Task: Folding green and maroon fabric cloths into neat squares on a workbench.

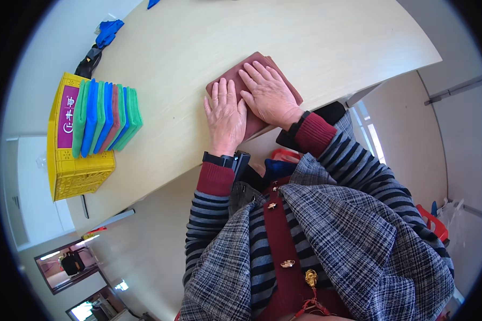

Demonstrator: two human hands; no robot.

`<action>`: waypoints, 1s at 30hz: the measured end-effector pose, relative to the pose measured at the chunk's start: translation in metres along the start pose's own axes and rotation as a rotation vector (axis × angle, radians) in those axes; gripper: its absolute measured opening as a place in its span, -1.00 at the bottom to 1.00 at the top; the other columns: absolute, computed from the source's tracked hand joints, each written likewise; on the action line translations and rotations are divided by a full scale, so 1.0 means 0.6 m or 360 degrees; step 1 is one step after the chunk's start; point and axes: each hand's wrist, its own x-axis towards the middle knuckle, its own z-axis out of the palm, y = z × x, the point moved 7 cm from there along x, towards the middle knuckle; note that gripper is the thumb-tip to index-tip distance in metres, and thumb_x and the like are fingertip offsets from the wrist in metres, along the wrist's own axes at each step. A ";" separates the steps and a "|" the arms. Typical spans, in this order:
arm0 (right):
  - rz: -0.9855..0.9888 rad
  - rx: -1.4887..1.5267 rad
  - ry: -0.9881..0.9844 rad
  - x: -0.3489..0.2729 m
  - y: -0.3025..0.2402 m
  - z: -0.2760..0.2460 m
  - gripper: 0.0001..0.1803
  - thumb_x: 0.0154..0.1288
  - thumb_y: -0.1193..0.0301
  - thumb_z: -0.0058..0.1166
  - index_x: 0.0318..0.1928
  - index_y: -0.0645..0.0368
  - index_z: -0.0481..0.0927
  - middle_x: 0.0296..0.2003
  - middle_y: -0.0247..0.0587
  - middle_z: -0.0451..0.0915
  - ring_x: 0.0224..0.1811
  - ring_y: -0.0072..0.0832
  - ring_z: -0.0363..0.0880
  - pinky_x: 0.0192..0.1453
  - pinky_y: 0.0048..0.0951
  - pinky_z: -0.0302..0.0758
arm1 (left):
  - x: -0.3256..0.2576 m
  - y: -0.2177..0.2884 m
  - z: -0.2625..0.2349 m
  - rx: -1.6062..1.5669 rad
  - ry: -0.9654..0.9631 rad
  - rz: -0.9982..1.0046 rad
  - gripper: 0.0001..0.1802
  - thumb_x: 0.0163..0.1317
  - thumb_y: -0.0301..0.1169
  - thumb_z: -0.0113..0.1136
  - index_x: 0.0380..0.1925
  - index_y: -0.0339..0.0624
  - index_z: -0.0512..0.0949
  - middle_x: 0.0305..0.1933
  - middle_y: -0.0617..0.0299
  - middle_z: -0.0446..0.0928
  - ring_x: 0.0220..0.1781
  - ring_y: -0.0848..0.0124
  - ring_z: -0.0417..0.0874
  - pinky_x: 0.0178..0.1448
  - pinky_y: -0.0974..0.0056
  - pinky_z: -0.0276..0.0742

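A folded brownish-red cloth lies on the table near its front edge, below both my palms. My left hand rests flat on its left part, fingers stretched out and pointing away from me. Pressed flat on the right part is my right hand, its fingers slightly spread and its thumb close to the left hand. Neither hand grips anything. Much of the cloth is hidden under the hands.
On the left of the pale table stands a yellow box beside a row of folded green, blue and red cloths. Behind it lie a crumpled blue cloth and a black item. A red stool stands at the right.
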 end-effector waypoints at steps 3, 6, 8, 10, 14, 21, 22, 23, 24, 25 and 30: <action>-0.0017 -0.0049 -0.0006 0.001 -0.007 0.012 -0.35 0.58 0.04 -0.26 0.47 0.20 0.32 0.50 -0.04 0.27 0.61 -0.16 0.08 0.66 -0.13 -0.04 | -0.013 -0.013 0.006 -0.0020 0.0030 -0.0057 -0.36 0.52 -0.13 -0.07 0.49 -0.19 0.23 0.60 0.01 0.16 0.65 0.10 0.09 0.64 -0.21 -0.08; -0.0034 -0.0105 -0.0020 -0.011 -0.016 0.036 -0.34 0.57 0.04 -0.23 0.47 0.21 0.32 0.49 -0.03 0.29 0.59 -0.14 0.11 0.64 -0.12 0.01 | -0.045 -0.025 0.025 -0.0001 0.0023 -0.0035 -0.35 0.51 -0.12 -0.05 0.49 -0.19 0.24 0.59 0.00 0.18 0.65 0.09 0.11 0.63 -0.21 -0.05; 0.0009 -0.0100 -0.0029 -0.016 -0.013 0.041 -0.34 0.56 0.05 -0.22 0.46 0.21 0.32 0.47 0.00 0.31 0.58 -0.13 0.14 0.61 -0.10 0.08 | -0.065 -0.030 0.026 -0.0012 0.0036 -0.0054 -0.35 0.51 -0.11 -0.05 0.49 -0.19 0.25 0.59 0.01 0.19 0.64 0.10 0.11 0.63 -0.21 -0.04; -0.0002 -0.0118 -0.0044 -0.022 -0.014 0.041 -0.34 0.56 0.05 -0.21 0.46 0.21 0.32 0.46 0.02 0.32 0.57 -0.12 0.16 0.59 -0.09 0.11 | -0.081 -0.032 0.026 -0.0013 0.0021 -0.0040 -0.34 0.50 -0.10 -0.04 0.48 -0.19 0.25 0.59 0.01 0.20 0.64 0.10 0.12 0.63 -0.21 -0.02; 0.0220 0.0045 -0.0142 -0.028 0.016 0.067 -0.36 0.55 0.07 -0.17 0.46 0.18 0.31 0.43 0.03 0.35 0.54 -0.10 0.21 0.54 -0.05 0.18 | -0.107 -0.057 0.037 -0.0039 -0.0017 -0.0063 -0.36 0.53 -0.11 -0.09 0.50 -0.16 0.23 0.61 0.04 0.16 0.66 0.11 0.08 0.63 -0.19 -0.04; 0.0114 -0.0420 -0.0082 -0.022 0.052 0.063 -0.37 0.53 0.10 -0.10 0.46 0.14 0.30 0.43 -0.04 0.36 0.53 -0.08 0.22 0.56 0.00 0.15 | -0.093 -0.083 0.052 -0.0067 -0.0069 -0.0127 -0.37 0.54 -0.09 -0.11 0.49 -0.16 0.26 0.59 0.07 0.21 0.64 0.15 0.13 0.63 -0.18 -0.02; 0.0096 -0.0417 -0.0104 -0.018 0.050 0.060 -0.37 0.53 0.10 -0.10 0.46 0.14 0.30 0.43 -0.04 0.36 0.53 -0.08 0.22 0.56 0.00 0.15 | -0.090 -0.084 0.055 -0.0077 -0.0078 -0.0155 -0.38 0.54 -0.09 -0.12 0.48 -0.16 0.26 0.59 0.07 0.21 0.64 0.16 0.14 0.63 -0.17 -0.02; -0.0011 -0.0310 -0.0041 -0.013 0.034 0.048 -0.38 0.53 0.11 -0.11 0.46 0.14 0.31 0.43 -0.05 0.36 0.53 -0.08 0.22 0.57 0.00 0.13 | -0.085 -0.076 0.055 -0.0086 -0.0087 -0.0168 -0.38 0.54 -0.09 -0.12 0.48 -0.16 0.26 0.59 0.07 0.21 0.64 0.16 0.14 0.63 -0.17 -0.02; -0.0089 -0.0197 0.0012 -0.019 0.016 0.048 -0.39 0.53 0.12 -0.11 0.46 0.14 0.31 0.43 -0.05 0.37 0.53 -0.08 0.22 0.58 0.00 0.12 | -0.085 -0.068 0.047 -0.0130 -0.0063 -0.0140 -0.38 0.55 -0.09 -0.12 0.48 -0.15 0.27 0.58 0.08 0.22 0.64 0.16 0.14 0.63 -0.17 -0.02; -0.0163 -0.0084 0.0067 -0.030 -0.001 0.049 -0.40 0.53 0.13 -0.11 0.45 0.13 0.31 0.43 -0.06 0.37 0.53 -0.08 0.22 0.59 0.00 0.10 | -0.085 -0.058 0.039 -0.0176 -0.0039 -0.0112 -0.39 0.55 -0.08 -0.12 0.47 -0.15 0.28 0.58 0.08 0.22 0.63 0.17 0.15 0.63 -0.16 -0.02; -0.0235 -0.0027 -0.0061 -0.029 -0.031 0.083 -0.41 0.55 0.13 -0.15 0.46 0.11 0.33 0.45 -0.08 0.35 0.54 -0.10 0.21 0.61 -0.02 0.06 | -0.098 -0.030 0.067 -0.0151 0.0218 0.0019 -0.39 0.49 -0.10 0.00 0.43 -0.17 0.34 0.53 0.07 0.30 0.59 0.13 0.21 0.58 -0.18 0.10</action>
